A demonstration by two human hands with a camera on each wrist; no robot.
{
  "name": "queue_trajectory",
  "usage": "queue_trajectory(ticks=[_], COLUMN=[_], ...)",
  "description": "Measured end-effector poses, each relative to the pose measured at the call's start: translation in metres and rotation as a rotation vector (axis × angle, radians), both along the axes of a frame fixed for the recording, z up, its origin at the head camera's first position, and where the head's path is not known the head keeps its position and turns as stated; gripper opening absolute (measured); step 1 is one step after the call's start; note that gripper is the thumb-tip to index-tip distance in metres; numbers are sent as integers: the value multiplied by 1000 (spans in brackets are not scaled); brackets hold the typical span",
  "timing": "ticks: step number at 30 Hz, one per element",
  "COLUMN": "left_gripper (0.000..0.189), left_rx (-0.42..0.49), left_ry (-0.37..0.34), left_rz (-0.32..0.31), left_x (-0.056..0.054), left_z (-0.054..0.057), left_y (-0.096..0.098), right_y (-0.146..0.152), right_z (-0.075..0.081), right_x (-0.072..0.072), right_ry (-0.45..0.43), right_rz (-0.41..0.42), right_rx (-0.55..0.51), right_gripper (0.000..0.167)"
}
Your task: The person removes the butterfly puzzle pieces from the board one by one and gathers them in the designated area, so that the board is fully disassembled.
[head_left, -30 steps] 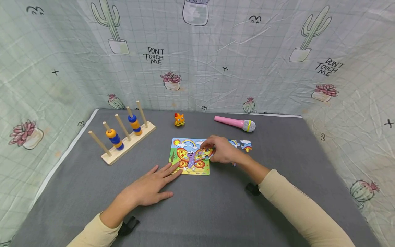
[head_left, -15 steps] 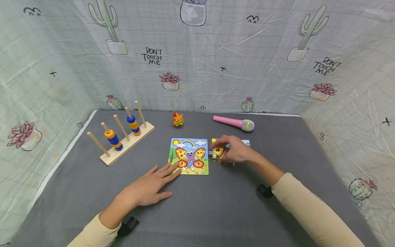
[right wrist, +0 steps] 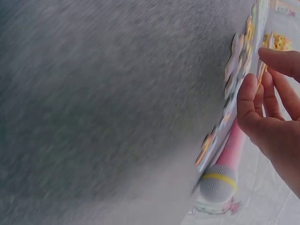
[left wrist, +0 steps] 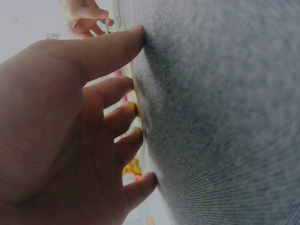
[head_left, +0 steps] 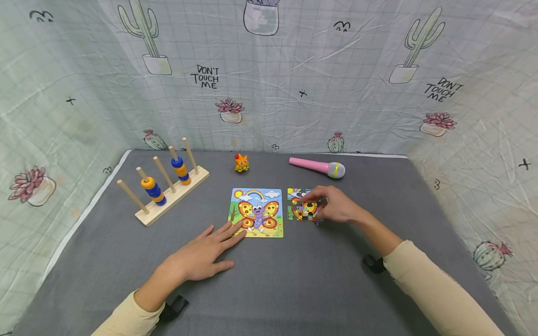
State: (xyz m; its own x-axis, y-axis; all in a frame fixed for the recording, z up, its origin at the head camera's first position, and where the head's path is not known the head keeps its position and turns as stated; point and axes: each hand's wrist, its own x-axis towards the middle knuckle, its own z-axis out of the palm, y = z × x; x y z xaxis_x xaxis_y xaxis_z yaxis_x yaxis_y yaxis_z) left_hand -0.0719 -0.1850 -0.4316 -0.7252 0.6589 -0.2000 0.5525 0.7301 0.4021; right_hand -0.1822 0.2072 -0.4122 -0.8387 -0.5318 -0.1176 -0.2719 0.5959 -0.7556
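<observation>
A butterfly picture board (head_left: 257,205) lies on the grey table, with a sun and a rainbow printed on it. My left hand (head_left: 203,254) lies flat, fingers spread, its fingertips resting on the board's lower left corner. Just right of the board is a patch of jigsaw pieces (head_left: 292,213) with matching colours. Over them, my right hand (head_left: 338,205) pinches a yellow and red jigsaw piece (head_left: 310,208) between thumb and fingers. In the right wrist view that jigsaw piece (right wrist: 263,71) is seen nearly edge-on, raised above the others. The hand hides part of the patch.
A pink toy microphone (head_left: 311,165) lies behind the jigsaw pieces. An orange toy figure (head_left: 241,163) stands at the back. To the left is a wooden peg stand (head_left: 176,195) with blue and orange rings. A printed cloth (head_left: 277,74) hangs behind the table.
My right hand has moved right with the jigsaw piece, from over the butterfly board to over the patch of pieces, uncovering the board's right side. My left hand has stayed in place.
</observation>
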Motion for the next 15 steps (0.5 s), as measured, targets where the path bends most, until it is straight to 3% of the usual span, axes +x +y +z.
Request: queue_trajectory(ticks=[15], left_gripper=[75], left_rx=[-6], left_ry=[-1], left_rz=[3], left_x=[1], left_z=[3], left_y=[1], right_y=[34], right_z=[-2], right_x=[4], right_ry=[9], right_rz=[-40], right_rx=[42], right_gripper=[52])
